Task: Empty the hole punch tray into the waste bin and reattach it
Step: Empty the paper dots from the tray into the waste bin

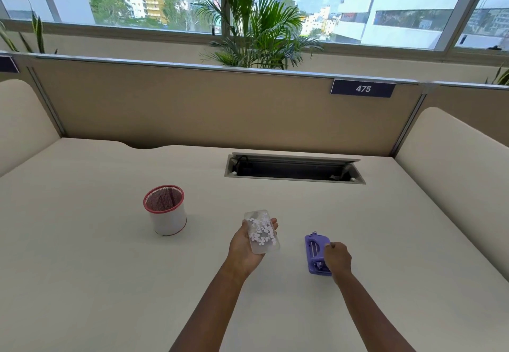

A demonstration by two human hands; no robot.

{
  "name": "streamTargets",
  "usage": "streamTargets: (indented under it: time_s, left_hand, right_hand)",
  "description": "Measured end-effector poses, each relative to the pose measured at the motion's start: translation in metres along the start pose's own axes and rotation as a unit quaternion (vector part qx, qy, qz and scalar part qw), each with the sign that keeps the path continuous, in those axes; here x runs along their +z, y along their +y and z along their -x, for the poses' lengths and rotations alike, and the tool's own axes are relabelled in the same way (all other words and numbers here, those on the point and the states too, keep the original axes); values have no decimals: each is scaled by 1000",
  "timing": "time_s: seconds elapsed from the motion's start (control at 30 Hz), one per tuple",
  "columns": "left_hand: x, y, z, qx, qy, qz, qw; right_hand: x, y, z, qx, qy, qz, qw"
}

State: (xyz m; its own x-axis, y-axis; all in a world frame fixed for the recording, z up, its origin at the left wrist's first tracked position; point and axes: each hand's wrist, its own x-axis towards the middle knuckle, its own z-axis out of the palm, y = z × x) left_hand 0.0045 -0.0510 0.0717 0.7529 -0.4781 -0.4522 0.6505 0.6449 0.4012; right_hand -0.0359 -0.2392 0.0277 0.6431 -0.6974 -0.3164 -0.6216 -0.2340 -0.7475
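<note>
1. Your left hand [245, 244] cradles the tray [261, 232], full of paper dots, right of the bin [166, 210].
2. Your right hand [337, 259] grips the punch [316, 252], farther right.
3. Keep the tray level until over the bin, then tip.

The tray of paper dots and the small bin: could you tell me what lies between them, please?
Only bare desk separates the tray in the left hand from the bin, in the head view.
</note>
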Motion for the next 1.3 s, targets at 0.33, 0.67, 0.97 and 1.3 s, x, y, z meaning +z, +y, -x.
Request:
streamTargets:
  time_s: [0.33,0.67,0.97,1.3]
  left_hand:
    - [7,6,0,9,-4,11,1000]
    - [6,12,-4,22,-23,66,997]
    - [-6,24,2,86,23,-28,996]
    - [-37,113,24,442,317,-638,545]
  right_hand:
    - [4,-49,53,-149,-19,58,987]
    - [40,-88,95,-245,-132,123,953]
    - [48,-101,99,-268,-116,171,941]
    - [73,-134,102,-301,-128,158,932]
